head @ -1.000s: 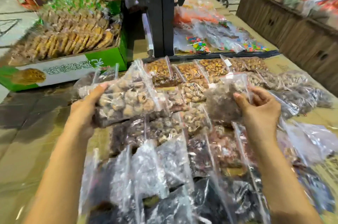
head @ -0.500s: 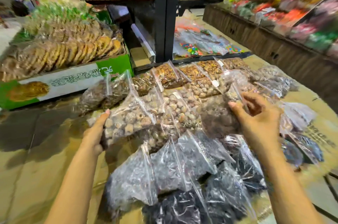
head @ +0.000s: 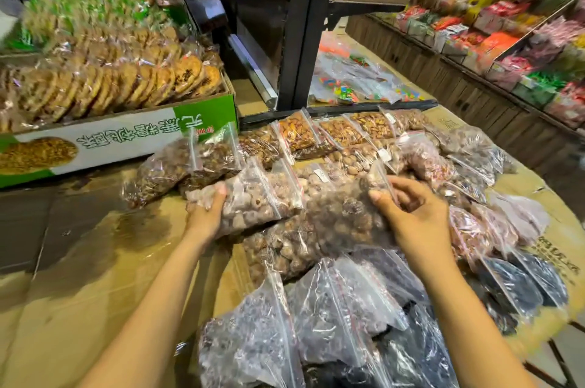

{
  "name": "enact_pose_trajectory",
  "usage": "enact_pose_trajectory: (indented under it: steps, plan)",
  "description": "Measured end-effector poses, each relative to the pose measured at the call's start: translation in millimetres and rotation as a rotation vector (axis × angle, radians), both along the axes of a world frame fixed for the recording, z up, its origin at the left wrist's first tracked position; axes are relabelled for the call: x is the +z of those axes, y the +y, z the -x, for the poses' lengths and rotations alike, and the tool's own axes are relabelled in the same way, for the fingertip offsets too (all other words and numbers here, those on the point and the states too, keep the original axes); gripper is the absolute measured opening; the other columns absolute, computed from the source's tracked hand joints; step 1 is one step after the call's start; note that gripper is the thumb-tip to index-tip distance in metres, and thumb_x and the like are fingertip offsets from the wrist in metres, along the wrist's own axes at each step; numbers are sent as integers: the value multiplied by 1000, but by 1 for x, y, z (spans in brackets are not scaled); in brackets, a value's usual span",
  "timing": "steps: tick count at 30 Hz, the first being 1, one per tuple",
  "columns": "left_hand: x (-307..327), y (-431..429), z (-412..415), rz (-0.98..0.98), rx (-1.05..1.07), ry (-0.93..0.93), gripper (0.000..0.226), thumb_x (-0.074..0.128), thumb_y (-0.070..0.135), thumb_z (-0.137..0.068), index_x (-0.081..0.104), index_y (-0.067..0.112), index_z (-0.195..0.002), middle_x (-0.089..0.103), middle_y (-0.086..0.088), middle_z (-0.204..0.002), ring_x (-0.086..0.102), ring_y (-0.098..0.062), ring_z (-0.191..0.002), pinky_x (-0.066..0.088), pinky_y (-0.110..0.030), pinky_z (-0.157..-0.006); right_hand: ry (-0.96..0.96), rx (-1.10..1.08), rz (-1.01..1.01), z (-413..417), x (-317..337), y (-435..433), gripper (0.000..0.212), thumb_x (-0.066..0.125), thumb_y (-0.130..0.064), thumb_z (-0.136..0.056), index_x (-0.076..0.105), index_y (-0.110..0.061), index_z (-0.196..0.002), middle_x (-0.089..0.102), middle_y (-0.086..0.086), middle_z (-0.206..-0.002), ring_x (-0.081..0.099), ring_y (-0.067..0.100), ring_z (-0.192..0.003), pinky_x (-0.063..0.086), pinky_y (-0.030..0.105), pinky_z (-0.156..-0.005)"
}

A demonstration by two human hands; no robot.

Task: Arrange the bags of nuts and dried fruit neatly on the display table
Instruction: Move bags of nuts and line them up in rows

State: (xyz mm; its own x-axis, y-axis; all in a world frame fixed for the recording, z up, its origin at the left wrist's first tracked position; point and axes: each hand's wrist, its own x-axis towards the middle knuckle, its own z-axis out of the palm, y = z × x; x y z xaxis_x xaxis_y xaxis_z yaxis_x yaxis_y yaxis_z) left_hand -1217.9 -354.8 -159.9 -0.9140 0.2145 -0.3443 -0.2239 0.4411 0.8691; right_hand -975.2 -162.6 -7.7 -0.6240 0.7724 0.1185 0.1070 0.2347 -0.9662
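Two clear bags are in hand above the cardboard-covered worktop [head: 95, 261]. The left hand [head: 204, 213] grips the near end of a bag of pale round dried fruit [head: 253, 197], fingers curled under it. The right hand [head: 411, 216] pinches the darker brown bag [head: 345, 216], thumb on top; its lower fingers seem closed beneath, though plastic blurs them. Both bags lie among the rows of packed nuts [head: 335, 134].
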Motion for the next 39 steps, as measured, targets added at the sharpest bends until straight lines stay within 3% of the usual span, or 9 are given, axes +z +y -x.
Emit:
enact_pose_trajectory:
  steps: [4, 9, 14, 17, 23, 26, 29, 33, 39]
  plan:
    - [-33, -8, 17, 280, 25, -76, 138, 7, 101, -51, 38, 0, -141, 29, -26, -150, 19, -41, -142, 16, -54, -115, -17, 24, 20, 14, -12, -4, 27, 71, -11, -79, 65, -16, -105, 71, 8, -99, 66, 9, -75, 49, 14, -58]
    - [0, -2, 2, 336, 65, -138, 102, 18, 79, -83, 20, 1, -148, 5, -25, -157, -9, -37, -145, -3, -49, -117, 6, 60, -7, 20, -2, -8, 24, 69, -6, -81, 61, -22, -98, 67, 8, -93, 65, -3, -68, 49, 9, -59]
    - [25, -15, -37, 90, 19, 219, 109, 21, 87, -73, 7, 15, -152, -3, -9, -161, -12, -25, -146, -5, -47, -117, 54, 85, -50, 17, 22, -16, 23, 72, -12, -77, 67, -22, -98, 74, 2, -91, 69, 15, -84, 56, 26, -73]
    - [67, -14, -83, -136, -165, 319, 107, 36, 86, -66, 7, 28, -152, 5, 11, -156, 12, -7, -139, 16, -37, -111, 173, 122, 39, 19, 44, -23, 22, 72, -10, -76, 67, -17, -96, 75, -1, -84, 71, 15, -76, 59, 30, -68]
    - [104, -13, -120, -817, -186, -330, 69, 76, 52, -61, 59, 11, -114, 74, -7, -100, 71, -24, -85, 57, -44, -76, 113, 279, 426, 34, 26, -45, 28, 67, -25, -73, 62, 0, -85, 70, 9, -75, 67, 22, -67, 57, 47, -70]
    - [90, -22, -121, -792, -15, -315, 48, 66, 39, -70, 64, 12, -110, 75, -7, -94, 72, -20, -80, 59, -38, -65, -89, 290, 292, 42, -4, -57, 57, 68, -49, -67, 63, -1, -97, 71, 11, -92, 68, 23, -84, 56, 44, -80]
    - [72, -41, -120, -764, 36, -306, 31, 62, 39, -77, 68, 24, -104, 74, -4, -104, 72, -16, -87, 58, -35, -67, -205, 338, 271, 49, -34, -63, 40, 66, -42, -81, 68, -3, -92, 73, 9, -91, 67, 23, -90, 46, 38, -91]
    - [50, -66, -118, -619, 22, -304, 33, 63, 47, -80, 67, 32, -109, 74, 4, -89, 71, -15, -81, 57, -29, -68, -245, 284, 327, 61, -61, -76, 25, 56, -10, -91, 63, -9, -66, 63, -6, -61, 55, 8, -62, 43, 20, -63]
    - [9, -92, -98, -226, 194, -160, 51, 70, 50, -77, 64, 9, -107, 70, -12, -90, 65, -22, -72, 55, -26, -65, -400, 365, 18, 91, -78, -96, 25, 53, -8, -92, 61, -14, -69, 57, -3, -61, 50, 11, -54, 38, 18, -46]
